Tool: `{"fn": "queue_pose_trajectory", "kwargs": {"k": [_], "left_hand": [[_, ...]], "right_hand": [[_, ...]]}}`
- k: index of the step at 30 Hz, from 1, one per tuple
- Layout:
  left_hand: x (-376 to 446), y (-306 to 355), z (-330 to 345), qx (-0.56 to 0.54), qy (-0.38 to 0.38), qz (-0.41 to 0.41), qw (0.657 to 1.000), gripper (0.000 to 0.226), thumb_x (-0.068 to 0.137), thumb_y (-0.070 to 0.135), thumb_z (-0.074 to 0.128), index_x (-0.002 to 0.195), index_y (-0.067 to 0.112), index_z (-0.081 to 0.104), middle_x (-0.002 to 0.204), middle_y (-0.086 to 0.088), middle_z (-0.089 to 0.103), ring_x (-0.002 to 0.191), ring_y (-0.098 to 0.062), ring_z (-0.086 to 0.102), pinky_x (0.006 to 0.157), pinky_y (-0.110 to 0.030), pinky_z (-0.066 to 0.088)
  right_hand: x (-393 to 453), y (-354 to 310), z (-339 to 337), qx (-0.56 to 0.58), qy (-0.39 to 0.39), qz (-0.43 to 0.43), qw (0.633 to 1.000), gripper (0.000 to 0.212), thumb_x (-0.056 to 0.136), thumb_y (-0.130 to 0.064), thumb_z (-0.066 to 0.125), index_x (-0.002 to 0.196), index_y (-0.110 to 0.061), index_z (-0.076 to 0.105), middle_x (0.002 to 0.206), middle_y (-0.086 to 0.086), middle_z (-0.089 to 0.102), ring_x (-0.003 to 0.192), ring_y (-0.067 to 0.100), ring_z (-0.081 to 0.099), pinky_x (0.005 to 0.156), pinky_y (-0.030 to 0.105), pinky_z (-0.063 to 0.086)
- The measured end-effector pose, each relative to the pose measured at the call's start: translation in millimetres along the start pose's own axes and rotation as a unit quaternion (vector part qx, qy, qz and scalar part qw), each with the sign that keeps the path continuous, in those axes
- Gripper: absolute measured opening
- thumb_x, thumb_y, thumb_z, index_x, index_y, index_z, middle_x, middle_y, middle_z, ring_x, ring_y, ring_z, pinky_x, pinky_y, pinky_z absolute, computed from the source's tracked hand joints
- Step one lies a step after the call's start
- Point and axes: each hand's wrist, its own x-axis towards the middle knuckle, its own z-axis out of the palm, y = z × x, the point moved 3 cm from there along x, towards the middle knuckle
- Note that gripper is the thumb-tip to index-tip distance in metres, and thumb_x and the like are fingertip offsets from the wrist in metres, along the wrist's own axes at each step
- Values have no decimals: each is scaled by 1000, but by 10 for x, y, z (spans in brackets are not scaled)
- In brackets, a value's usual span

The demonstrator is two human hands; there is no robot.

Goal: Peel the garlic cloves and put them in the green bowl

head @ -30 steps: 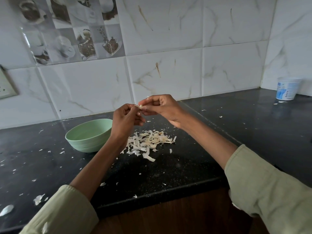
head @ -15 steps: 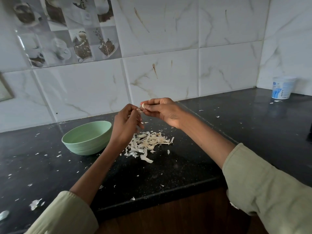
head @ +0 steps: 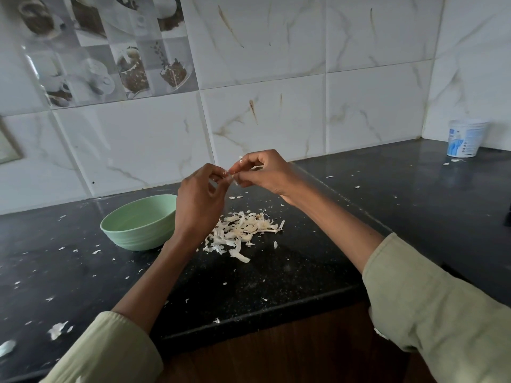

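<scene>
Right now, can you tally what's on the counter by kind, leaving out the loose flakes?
Green bowl: 1
White tub: 1
Pile of garlic skins: 1
Total: 3
Above the counter, the left hand and the right hand pinch 1 garlic clove, mostly hidden.

Single head view, looking forward and down at black counter [head: 276, 277], close; tiled wall [head: 276, 78] behind.

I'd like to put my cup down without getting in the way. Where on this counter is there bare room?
The widest free patch is the dark counter between the right forearm and the white tub in the corner, with only stray flakes. It is crowded in the middle: the green bowl, the peel pile and both hands, left and right, working above.
</scene>
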Motion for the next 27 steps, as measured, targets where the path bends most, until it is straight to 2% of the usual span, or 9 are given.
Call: {"fn": "queue_pose_trajectory", "kwargs": {"k": [3,5,7,10,14,16,19,21,27], "left_hand": [[1,28,-7,-12,1,2,1000,14,99,39,72,100,25,71,84,11,73,66,-13,72,66,-46,60],[-7,30,-14,-39,9,-9,999,8,100,27,72,96,20,72,79,7,73,62,-14,71,66,-43,60],[-10,14,-24,-79,19,-34,996,8,100,15,71,92,16,73,75,3,74,60,-16,72,62,-40,59],[-6,-52,-36,-151,23,-82,985,10,100,12,71,90,12,74,76,-4,75,63,-22,72,59,-36,57],[-55,-40,14,-140,32,-100,985,12,102,8,67,91,11,72,75,-3,75,61,-20,71,58,-33,59],[-76,-41,59,-110,35,-104,988,13,102,7,62,93,13,69,76,0,74,61,-18,72,57,-37,59],[-91,-46,111,-68,13,-93,993,11,104,14,54,97,21,59,82,1,70,67,-23,73,62,-51,60],[-102,-30,133,-67,-4,-86,994,8,108,17,50,101,17,54,82,-3,68,64,-21,73,63,-53,60],[-106,-37,165,-97,-27,-96,990,13,110,20,45,108,9,52,78,-14,73,58,-14,71,57,-32,58]], "right_hand": [[-5,-17,20,15,1,1,1000,20,84,2,78,103,-2,75,90,13,76,84,27,76,87,42,63],[-12,-39,27,29,-6,7,1000,25,82,3,81,105,-1,73,91,16,76,86,29,76,87,42,63],[-23,-55,32,43,-18,9,999,29,81,2,83,108,0,72,94,21,76,89,32,76,87,41,63],[-32,-59,52,52,-23,1,998,33,80,1,85,109,4,70,98,25,74,87,28,75,81,35,63],[-34,-15,83,37,-3,-10,999,29,79,2,86,103,6,70,91,22,74,81,24,75,76,34,64],[-24,11,87,33,10,-8,999,27,79,2,86,100,6,71,86,18,74,78,24,76,77,34,63],[-11,31,79,37,13,-1,999,25,79,3,86,100,6,71,84,17,74,78,25,76,78,34,64],[-20,39,83,43,1,5,999,26,81,3,84,102,8,70,85,17,74,79,25,76,78,33,63],[-21,80,107,27,-5,3,1000,21,84,1,81,103,5,73,88,13,76,81,17,75,78,27,62]]}}
